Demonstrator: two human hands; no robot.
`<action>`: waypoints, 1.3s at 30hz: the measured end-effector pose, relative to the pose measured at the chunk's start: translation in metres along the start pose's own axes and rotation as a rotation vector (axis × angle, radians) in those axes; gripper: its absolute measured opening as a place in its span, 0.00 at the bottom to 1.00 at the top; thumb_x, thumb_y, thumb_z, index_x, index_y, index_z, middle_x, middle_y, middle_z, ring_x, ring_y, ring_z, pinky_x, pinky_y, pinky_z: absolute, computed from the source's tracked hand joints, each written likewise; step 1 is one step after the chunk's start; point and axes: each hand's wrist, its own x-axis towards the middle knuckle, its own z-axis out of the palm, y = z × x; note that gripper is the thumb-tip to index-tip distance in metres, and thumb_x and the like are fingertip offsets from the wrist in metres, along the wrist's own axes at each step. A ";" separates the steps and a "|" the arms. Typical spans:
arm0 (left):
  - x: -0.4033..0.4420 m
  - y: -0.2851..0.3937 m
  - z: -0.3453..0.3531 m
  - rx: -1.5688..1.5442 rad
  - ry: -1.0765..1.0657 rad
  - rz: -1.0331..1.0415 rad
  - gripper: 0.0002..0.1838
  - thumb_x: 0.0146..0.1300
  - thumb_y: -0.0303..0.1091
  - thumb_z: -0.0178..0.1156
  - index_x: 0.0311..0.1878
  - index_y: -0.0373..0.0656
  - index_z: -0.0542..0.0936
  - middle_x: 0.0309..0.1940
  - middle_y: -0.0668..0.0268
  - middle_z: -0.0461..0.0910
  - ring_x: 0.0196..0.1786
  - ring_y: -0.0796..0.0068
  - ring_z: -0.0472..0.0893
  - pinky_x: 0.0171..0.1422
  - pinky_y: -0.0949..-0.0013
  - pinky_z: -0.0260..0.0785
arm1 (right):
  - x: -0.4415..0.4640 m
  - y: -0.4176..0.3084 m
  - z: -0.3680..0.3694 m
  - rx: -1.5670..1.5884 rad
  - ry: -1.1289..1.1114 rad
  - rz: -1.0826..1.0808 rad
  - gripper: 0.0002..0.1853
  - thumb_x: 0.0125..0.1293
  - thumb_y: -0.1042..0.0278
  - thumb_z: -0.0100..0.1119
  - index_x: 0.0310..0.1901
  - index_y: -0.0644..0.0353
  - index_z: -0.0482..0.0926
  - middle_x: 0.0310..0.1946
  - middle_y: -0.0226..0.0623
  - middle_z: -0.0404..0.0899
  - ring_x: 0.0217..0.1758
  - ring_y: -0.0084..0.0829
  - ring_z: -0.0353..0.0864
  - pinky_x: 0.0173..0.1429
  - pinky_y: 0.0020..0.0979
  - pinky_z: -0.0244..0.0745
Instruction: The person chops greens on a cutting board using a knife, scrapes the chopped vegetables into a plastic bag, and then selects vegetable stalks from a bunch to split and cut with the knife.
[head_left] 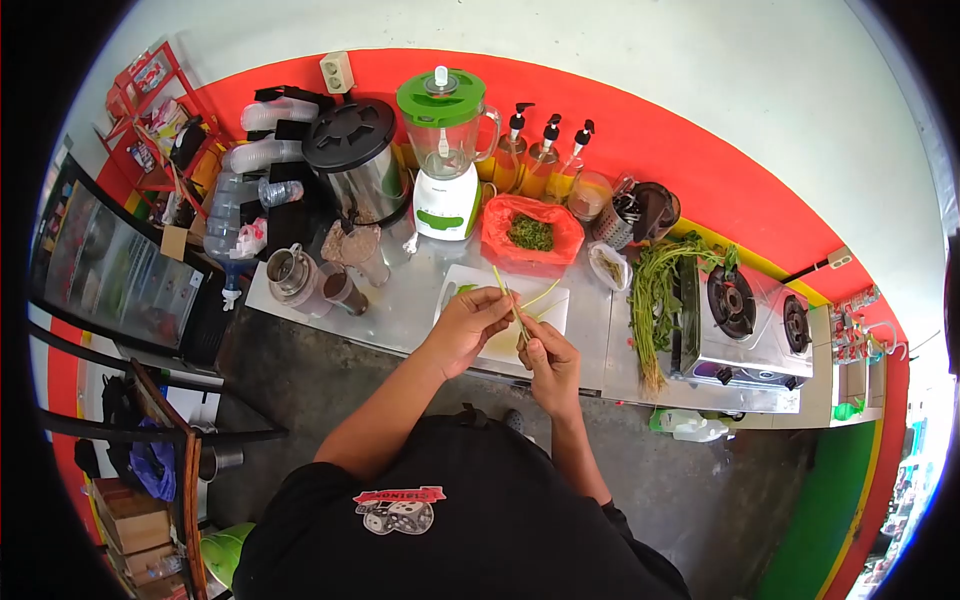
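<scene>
Above the front edge of the steel counter, both my hands are closed on thin green stems (518, 318). My left hand (466, 328) pinches them near their upper part, and my right hand (550, 362) grips them lower down, close beside it. Beneath is a white cutting board (455, 282), partly hidden by my hands, with a bit of green leaf on it. Behind the board stands an open red plastic bag (497, 250) with small green leaves (530, 233) inside. To the right, a bunch of long leafy stalks (655, 300) lies with its roots toward the counter's front edge.
A blender (446, 195) with a green lid stands behind the board, beside a steel drum with black lid (352, 150). Several pump bottles (543, 160) line the wall. A gas stove (750, 330) is at right. Jars and cups, including a dark-filled cup (345, 292), stand at left.
</scene>
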 end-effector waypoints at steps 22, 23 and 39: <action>0.002 0.008 -0.018 0.022 0.077 -0.052 0.05 0.71 0.32 0.63 0.45 0.43 0.84 0.40 0.73 0.84 0.42 0.84 0.81 0.48 0.79 0.72 | 0.014 -0.001 0.034 -0.048 0.045 0.053 0.20 0.79 0.67 0.54 0.68 0.61 0.77 0.33 0.28 0.70 0.34 0.19 0.66 0.39 0.24 0.64; 0.001 0.007 -0.022 0.012 0.023 -0.041 0.06 0.72 0.32 0.62 0.45 0.42 0.84 0.40 0.73 0.84 0.44 0.84 0.81 0.50 0.78 0.73 | 0.013 -0.001 0.033 -0.015 0.052 0.073 0.19 0.78 0.68 0.54 0.67 0.62 0.78 0.33 0.27 0.70 0.34 0.19 0.66 0.38 0.23 0.64; -0.001 0.018 -0.016 -0.031 0.047 -0.051 0.07 0.72 0.32 0.64 0.45 0.39 0.84 0.35 0.71 0.83 0.38 0.84 0.80 0.49 0.78 0.75 | 0.006 0.008 0.029 0.054 0.015 0.126 0.22 0.79 0.65 0.56 0.68 0.64 0.75 0.46 0.35 0.82 0.37 0.18 0.72 0.42 0.22 0.70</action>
